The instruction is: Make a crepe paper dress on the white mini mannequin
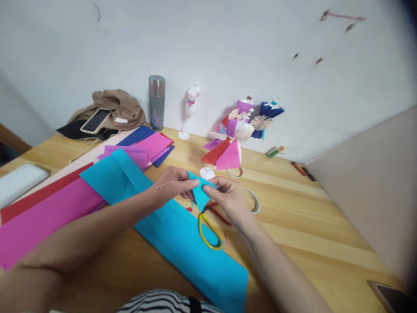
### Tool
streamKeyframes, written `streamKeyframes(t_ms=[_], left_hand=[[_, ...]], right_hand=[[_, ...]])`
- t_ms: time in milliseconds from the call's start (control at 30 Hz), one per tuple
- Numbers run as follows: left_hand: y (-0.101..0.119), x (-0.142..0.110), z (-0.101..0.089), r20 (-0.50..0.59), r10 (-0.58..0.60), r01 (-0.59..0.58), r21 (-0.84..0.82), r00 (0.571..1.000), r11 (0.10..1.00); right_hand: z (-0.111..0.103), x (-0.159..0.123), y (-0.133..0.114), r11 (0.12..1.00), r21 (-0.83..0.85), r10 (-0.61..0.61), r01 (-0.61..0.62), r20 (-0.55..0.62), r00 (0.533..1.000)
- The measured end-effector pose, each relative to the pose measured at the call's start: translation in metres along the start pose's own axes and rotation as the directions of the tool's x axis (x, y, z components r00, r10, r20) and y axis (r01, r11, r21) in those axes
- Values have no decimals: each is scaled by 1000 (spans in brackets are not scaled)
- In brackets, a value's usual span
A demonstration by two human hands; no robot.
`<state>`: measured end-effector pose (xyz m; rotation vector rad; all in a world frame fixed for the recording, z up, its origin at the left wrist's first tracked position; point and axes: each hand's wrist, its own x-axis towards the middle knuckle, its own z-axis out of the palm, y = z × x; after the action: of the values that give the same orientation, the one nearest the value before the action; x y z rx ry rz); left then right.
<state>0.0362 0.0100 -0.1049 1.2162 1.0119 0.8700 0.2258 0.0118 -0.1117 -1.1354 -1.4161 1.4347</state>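
Between my two hands is a small triangular piece of turquoise paper (201,195). My left hand (174,184) pinches its left side, thumb on top. On the right side my right hand (226,191) grips it the same way, thumb across the face. Just below lie scissors with one yellow and one red handle (210,234), partly hidden by my right hand. They rest on a long turquoise paper strip (192,252) that runs diagonally under my left forearm. Behind my hands stands a small mannequin (228,152) dressed in red, pink and purple paper.
Pink and red paper sheets (48,204) spread to the left. A thermos (157,104), a bare white mannequin (192,98) and a blue-dressed one (272,108) stand by the wall. A tape roll (256,202) lies right of my hands. A phone (95,120) rests on brown cloth (117,106).
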Motion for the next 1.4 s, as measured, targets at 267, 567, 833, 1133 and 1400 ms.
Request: streamKeyframes(t_ms=[267, 567, 833, 1133, 1400], left_hand=[[-4, 1, 0, 170, -72, 67, 33, 983, 997], [-12, 4, 2, 208, -77, 61, 82, 975, 995], [-8, 2, -2, 305, -159, 101, 198, 939, 975], [-12, 5, -1, 330, -119, 91, 99, 936, 991], [-10, 3, 0, 270, -140, 118, 95, 953, 988]], right_hand=[[-1, -1, -3, 1000, 3, 8, -8, -12, 1000], [3, -2, -1, 999, -19, 48, -48, 17, 999], [-3, 0, -6, 999, -17, -41, 39, -89, 995], [2, -1, -5, 1000, -3, -14, 14, -97, 995], [1, -1, -2, 999, 29, -35, 38, -82, 996]])
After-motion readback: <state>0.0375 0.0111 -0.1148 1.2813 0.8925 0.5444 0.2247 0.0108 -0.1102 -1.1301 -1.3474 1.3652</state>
